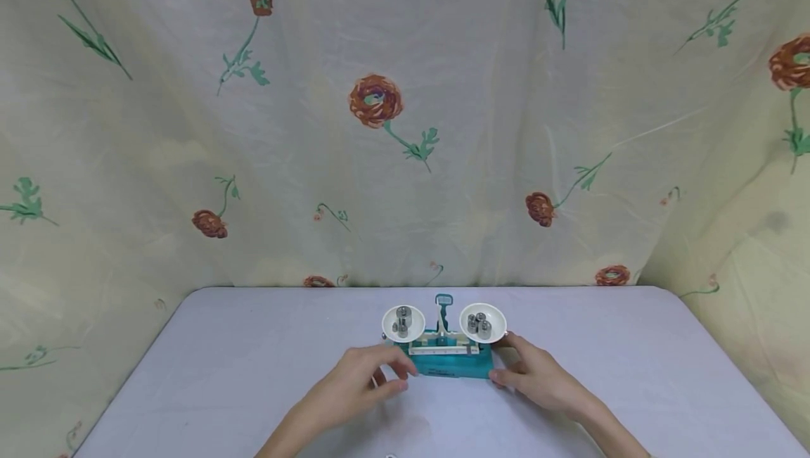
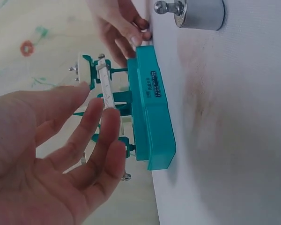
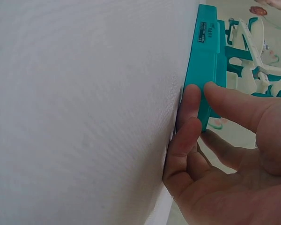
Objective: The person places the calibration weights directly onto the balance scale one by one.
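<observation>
A teal balance scale (image 1: 454, 365) with two white pans stands on the table, several metal weights in its left pan (image 1: 387, 328) and several more in its right pan (image 1: 500, 317). My right hand (image 1: 538, 375) grips the right end of the teal base; in the right wrist view the thumb (image 3: 229, 104) lies along its edge and fingers curl at its end. Beside the left end of the base is my left hand (image 1: 361, 382), fingers loosely bent and holding nothing. In the left wrist view those fingers overlap the beam (image 2: 106, 86).
A larger metal weight (image 2: 203, 13) with a knob stands on the table in front of the scale. The pale table (image 1: 253, 345) ends at the back against a hanging flowered cloth (image 1: 468, 212), which also covers both sides.
</observation>
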The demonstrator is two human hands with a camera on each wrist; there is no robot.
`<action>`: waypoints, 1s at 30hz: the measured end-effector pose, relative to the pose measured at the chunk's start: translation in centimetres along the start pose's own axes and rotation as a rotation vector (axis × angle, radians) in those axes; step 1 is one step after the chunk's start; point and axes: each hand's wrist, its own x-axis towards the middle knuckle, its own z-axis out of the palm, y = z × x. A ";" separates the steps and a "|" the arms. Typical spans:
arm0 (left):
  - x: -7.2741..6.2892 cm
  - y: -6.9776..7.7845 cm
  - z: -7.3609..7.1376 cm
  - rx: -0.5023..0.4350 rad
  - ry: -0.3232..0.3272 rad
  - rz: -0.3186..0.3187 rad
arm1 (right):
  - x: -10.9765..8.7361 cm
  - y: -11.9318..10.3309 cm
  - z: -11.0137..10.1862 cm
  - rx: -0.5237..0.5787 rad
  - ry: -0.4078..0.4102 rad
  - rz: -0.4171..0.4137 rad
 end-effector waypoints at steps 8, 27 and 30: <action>-0.4 -0.7 -0.1 -0.091 -0.204 0.003 | 0.0 0.1 0.1 0.000 0.000 -0.008; -1.1 -1.5 0.4 -0.200 -0.498 -0.134 | 0.0 0.0 0.0 -0.014 0.004 -0.016; -1.2 -1.7 0.3 -0.210 -0.512 -0.126 | 0.0 -0.1 0.0 -0.013 0.004 -0.013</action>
